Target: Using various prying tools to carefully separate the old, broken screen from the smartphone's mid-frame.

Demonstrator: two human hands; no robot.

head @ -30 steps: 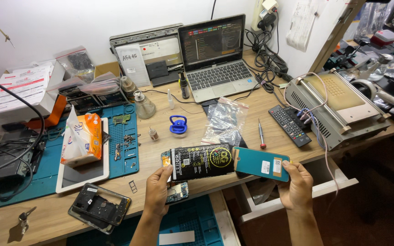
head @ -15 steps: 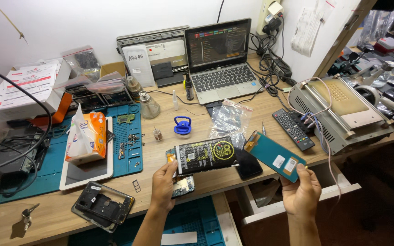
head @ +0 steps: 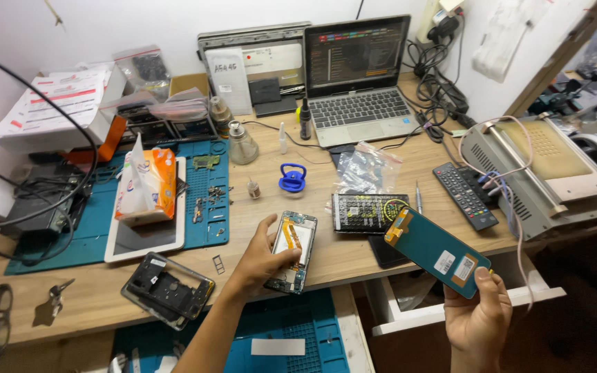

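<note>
Left hand (head: 260, 266) fingers clamped on the open phone (head: 291, 252), steadying it on the table (head: 354, 255) | right hand (head: 478, 321) fingers pinch the teal screen panel (head: 437, 252), lifted off the table edge, back side up | black box (head: 367, 211) lies between.

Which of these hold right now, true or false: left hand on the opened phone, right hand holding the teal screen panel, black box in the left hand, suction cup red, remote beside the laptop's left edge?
1. The left hand grips the opened phone. True.
2. The right hand holds the teal screen panel off the desk. True.
3. The black box is in the left hand. False: it lies on the desk, in neither hand.
4. The suction cup is red. False: it is blue.
5. The remote lies left of the laptop. False: it lies to the right, nearer the grey machine.
</note>
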